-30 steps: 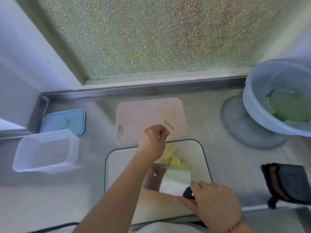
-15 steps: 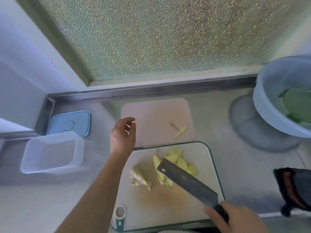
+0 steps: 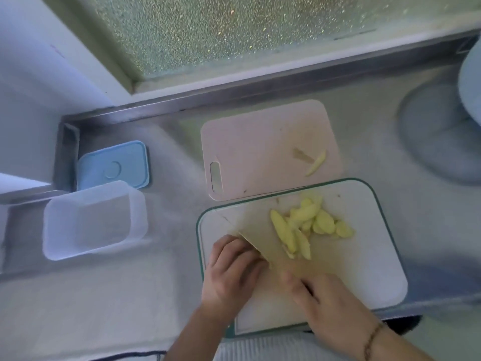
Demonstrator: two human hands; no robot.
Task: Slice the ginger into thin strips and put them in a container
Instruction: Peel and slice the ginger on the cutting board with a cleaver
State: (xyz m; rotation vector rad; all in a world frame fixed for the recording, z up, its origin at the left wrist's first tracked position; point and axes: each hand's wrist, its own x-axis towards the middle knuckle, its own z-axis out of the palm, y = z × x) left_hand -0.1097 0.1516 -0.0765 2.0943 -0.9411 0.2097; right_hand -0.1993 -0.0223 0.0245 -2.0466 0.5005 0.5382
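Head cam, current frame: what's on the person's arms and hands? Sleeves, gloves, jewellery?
Both hands are bare, no gloves. The left hand and its forearm show no sleeve, ring or watch. The right hand has a thin brown beaded bracelet round the wrist; that forearm is unsleeved too. No markings can be made out.

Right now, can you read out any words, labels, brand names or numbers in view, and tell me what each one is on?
None can be read.
Blue lid: a raised circle only, no letters.
Clear container: no label shows.
Pink board and white board: no print shows.
Knife: blurred, so any mark cannot be read.
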